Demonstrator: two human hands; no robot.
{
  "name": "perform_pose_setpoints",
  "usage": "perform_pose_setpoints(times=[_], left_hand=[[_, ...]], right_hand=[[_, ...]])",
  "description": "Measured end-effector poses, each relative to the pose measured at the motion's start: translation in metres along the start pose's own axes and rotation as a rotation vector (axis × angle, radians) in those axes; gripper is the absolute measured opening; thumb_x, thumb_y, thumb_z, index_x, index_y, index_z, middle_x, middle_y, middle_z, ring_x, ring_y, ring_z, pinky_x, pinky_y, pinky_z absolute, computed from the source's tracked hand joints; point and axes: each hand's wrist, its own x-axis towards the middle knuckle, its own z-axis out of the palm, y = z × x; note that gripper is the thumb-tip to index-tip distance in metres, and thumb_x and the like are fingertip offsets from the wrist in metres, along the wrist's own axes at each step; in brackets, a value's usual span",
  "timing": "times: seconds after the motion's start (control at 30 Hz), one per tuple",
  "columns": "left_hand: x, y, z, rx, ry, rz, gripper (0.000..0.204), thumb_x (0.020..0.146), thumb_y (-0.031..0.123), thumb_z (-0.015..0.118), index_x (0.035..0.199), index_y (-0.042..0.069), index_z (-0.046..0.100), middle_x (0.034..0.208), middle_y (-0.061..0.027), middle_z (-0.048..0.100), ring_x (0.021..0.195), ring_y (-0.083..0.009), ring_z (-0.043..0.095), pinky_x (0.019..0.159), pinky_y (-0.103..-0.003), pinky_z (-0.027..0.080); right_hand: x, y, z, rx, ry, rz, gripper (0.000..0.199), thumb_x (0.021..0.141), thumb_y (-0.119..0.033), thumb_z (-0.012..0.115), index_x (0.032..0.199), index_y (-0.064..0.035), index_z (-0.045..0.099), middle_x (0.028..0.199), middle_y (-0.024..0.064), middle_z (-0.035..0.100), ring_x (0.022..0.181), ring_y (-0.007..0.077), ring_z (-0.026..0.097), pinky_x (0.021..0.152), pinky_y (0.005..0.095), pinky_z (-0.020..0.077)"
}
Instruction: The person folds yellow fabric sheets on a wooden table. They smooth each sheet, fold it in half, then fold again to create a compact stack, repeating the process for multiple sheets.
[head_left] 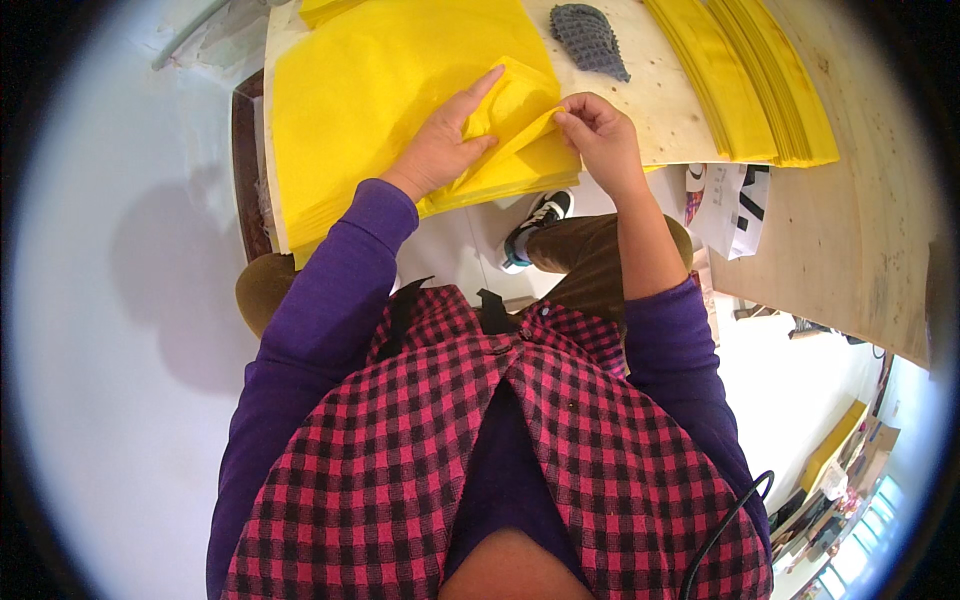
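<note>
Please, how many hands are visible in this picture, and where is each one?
2. The left hand rests on the stacked yellow sheets; the right hand, to its right, pinches a lifted yellow flap. I see no other hands.

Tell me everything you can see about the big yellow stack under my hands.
The stack is bright yellow, made of thin sheets that look like soft fabric. It lies flat on the pale wooden table, with layered edges showing along its near side. Near its right end, the upper material rises in a loose fold. Your left hand lies on it, thumb spread from the fingers; your right hand pinches the fold.
</note>
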Motion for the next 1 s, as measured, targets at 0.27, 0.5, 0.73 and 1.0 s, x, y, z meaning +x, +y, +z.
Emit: perform_pose_setpoints(times=[0.27, 0.5, 0.73, 1.0], left_hand=[[-0.002, -0.013, -0.003, 0.015, -0.150, -0.019, 0.022, 0.079, 0.011, 0.069, 0.101, 0.012, 0.072, 0.127, -0.0180, 0.052, 0.119, -0.0342, 0.048, 0.103, -0.038, 0.037], [-0.005, -0.015, -0.003, 0.091, -0.127, -0.030, 0.024, 0.074, 0.025, 0.076, 0.092, 0.009, 0.074, 0.135, -0.0242, 0.047, 0.127, -0.0405, 0.041, 0.107, -0.040, 0.032], [-0.003, -0.015, -0.005, 0.086, -0.172, -0.088, 0.018, 0.075, 0.020, 0.078, 0.088, 0.008, 0.072, 0.137, -0.0310, 0.042, 0.130, -0.0385, 0.040, 0.107, -0.037, 0.032], [0.000, -0.004, -0.007, 0.098, -0.176, -0.148, 0.018, 0.070, 0.019, 0.078, 0.079, 0.007, 0.067, 0.126, -0.0220, 0.050, 0.119, -0.0375, 0.047, 0.101, -0.037, 0.037]], right_hand=[[-0.001, 0.005, 0.000, 0.083, 0.021, 0.072, 0.006, 0.089, -0.006, 0.063, 0.092, -0.0009, 0.061, 0.071, -0.0011, 0.058, 0.060, 0.0053, 0.052, 0.055, 0.0198, 0.0440], [0.006, 0.003, 0.004, 0.002, 0.018, 0.044, 0.007, 0.091, -0.008, 0.061, 0.095, -0.0022, 0.062, 0.077, -0.0019, 0.060, 0.067, 0.0045, 0.054, 0.060, 0.0182, 0.0444], [-0.005, -0.002, 0.003, -0.055, 0.183, -0.007, 0.016, 0.089, -0.009, 0.062, 0.103, -0.0014, 0.059, 0.081, 0.0002, 0.061, 0.067, 0.0063, 0.055, 0.060, 0.0203, 0.0451], [-0.028, -0.009, 0.010, 0.135, 0.115, 0.193, 0.020, 0.089, -0.017, 0.066, 0.096, -0.0001, 0.059, 0.074, 0.0043, 0.060, 0.059, 0.0093, 0.056, 0.052, 0.0227, 0.0472]])
